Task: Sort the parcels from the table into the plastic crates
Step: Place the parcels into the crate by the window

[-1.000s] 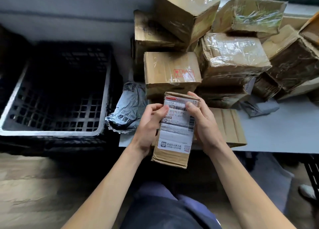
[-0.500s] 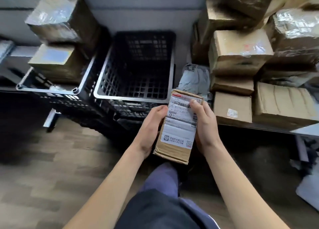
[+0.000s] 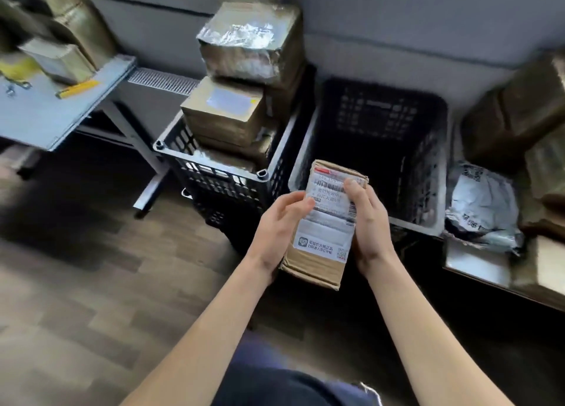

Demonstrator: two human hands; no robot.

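Wood plank floor (image 3: 76, 298) under you, grey wall behind.

Two black plastic crates side by side against the wall. Right crate (image 3: 428, 173): mesh walls, dark inside. Left crate (image 3: 220, 185): taped brown parcels (image 3: 226, 109) stacked in it, the pile rising well above the rim.

Far right, table edge (image 3: 470, 262) with blurred brown boxes (image 3: 513, 121) and a crumpled grey mailer bag (image 3: 483, 210) just beside the right crate.

Far left, a grey side table (image 3: 46, 115).

The small brown parcel (image 3: 315, 265) is in the air in front of you, over the near-left corner of the right crate, label side up and tilted.

Your left hand (image 3: 278, 225) grips its left edge, thumb on the white label (image 3: 327, 222). Your right hand (image 3: 370, 222) holds the right edge, thumb across the barcode.
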